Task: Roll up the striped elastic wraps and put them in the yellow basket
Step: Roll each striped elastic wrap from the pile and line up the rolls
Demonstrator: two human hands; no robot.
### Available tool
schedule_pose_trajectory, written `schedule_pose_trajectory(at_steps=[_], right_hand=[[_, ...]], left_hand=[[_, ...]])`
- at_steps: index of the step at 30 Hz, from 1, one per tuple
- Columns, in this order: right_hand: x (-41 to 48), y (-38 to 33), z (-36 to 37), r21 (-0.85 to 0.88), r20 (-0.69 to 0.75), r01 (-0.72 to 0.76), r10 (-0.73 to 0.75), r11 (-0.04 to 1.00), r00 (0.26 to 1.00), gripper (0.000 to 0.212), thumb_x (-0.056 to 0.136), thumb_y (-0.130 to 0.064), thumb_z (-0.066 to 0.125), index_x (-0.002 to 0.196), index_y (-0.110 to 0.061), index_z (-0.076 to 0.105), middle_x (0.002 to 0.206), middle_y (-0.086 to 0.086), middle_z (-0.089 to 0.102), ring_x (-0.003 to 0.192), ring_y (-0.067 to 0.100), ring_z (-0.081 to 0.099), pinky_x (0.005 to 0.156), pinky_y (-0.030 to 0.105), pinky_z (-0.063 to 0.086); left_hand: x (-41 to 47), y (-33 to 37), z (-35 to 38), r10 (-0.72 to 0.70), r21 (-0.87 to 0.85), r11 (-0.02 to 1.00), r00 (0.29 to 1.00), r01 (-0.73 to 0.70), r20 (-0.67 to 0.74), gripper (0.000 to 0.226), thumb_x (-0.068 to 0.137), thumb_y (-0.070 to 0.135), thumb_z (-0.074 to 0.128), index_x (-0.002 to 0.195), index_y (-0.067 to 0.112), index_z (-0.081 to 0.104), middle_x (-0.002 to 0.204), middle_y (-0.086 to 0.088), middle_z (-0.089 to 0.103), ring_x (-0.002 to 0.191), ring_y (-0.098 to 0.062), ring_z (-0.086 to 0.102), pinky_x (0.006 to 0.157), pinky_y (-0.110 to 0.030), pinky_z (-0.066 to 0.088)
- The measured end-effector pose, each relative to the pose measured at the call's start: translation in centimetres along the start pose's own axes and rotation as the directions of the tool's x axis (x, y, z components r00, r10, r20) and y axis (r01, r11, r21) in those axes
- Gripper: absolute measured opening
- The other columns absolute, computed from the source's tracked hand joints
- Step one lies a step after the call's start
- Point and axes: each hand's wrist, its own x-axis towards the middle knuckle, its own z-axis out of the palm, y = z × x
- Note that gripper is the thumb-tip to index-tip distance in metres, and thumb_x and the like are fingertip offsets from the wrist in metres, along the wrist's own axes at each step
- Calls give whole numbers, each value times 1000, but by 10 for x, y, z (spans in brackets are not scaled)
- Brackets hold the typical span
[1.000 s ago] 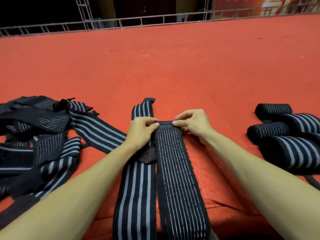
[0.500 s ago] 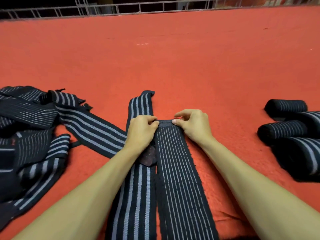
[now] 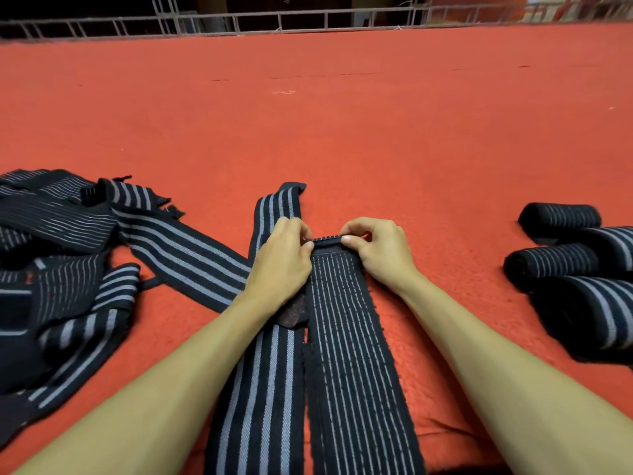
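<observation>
Ok so over the last second the far end of the thin-striped wrap (image 3: 346,337) went from lying flat to being tucked over into a tiny first fold, so I'd say this roll is only just starting. Left hand (image 3: 281,258) and right hand (image 3: 373,248) both pinch that end, one at each corner. A wide-striped wrap (image 3: 263,389) lies under the left hand, with the loose pile (image 3: 61,269) further out that side and the finished rolls (image 3: 582,286) out past the right hand. Yellow basket isn't in view. Red cloth desk (image 3: 342,132), metal railing (image 3: 274,22) beyond the hands, dark room behind.
</observation>
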Motion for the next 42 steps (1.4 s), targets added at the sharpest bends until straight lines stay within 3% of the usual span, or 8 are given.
schedule_pose_trajectory(at_steps=[6,11,20,24,28,32,37,42], right_hand=[[-21,-8,-30,226,18,82,-88,971,996,25,86,-3,64,78,-26,68,71,-15,65,66,-5,56,73,19,43],[-38,-42,-79,247,-59,162,-152,955,987,25,89,2,57,84,-20,69,78,-6,67,73,6,58,71,18,45],[-85,-107,-166,350,-226,282,-212,893,951,27,88,0,61,77,-24,68,74,-10,65,69,1,57,64,23,45],[-105,-135,-196,622,-116,192,-153,759,981,14,86,1,65,78,-10,70,74,6,63,66,18,56,58,29,46],[-123,-165,-223,840,18,96,-203,534,979,5,89,-4,62,84,-5,63,64,2,58,46,10,46,39,18,38],[-126,-181,-238,898,105,63,-350,435,931,9,81,-20,69,87,-14,71,79,0,58,63,13,49,57,24,42],[-117,-167,-222,786,220,-41,-217,616,951,15,87,-12,64,99,-3,65,83,7,63,61,13,59,52,20,48],[-99,-128,-192,698,252,-142,-55,702,966,17,85,-13,70,96,-1,68,88,13,61,66,19,58,57,24,52]], left_hand=[[-18,22,-16,187,176,964,978,-201,90,27,101,35,40,112,18,58,104,6,49,103,-15,47,97,-33,29],[-37,78,-50,163,-317,943,968,-96,193,27,102,39,41,100,15,53,88,1,58,79,-12,53,73,-34,42],[-60,163,-114,196,-548,824,980,-143,40,18,103,21,44,88,18,54,78,3,56,65,-9,54,54,-27,45],[-78,185,-145,191,-669,738,978,-87,84,18,103,15,44,91,12,56,78,-3,58,56,0,56,48,-19,45],[-91,200,-179,243,-841,538,946,54,216,30,103,19,44,121,-1,57,100,-17,63,77,-18,61,65,-29,52],[-97,206,-204,345,-903,387,878,190,332,36,97,25,53,123,2,60,95,-14,66,67,-13,64,58,-21,55],[-89,188,-174,148,-750,660,971,44,187,30,103,21,45,120,1,60,90,-10,65,65,-12,61,52,-24,50],[-79,159,-136,74,-755,655,995,1,65,14,99,15,54,101,8,66,85,-7,67,66,-15,63,51,-24,51]])
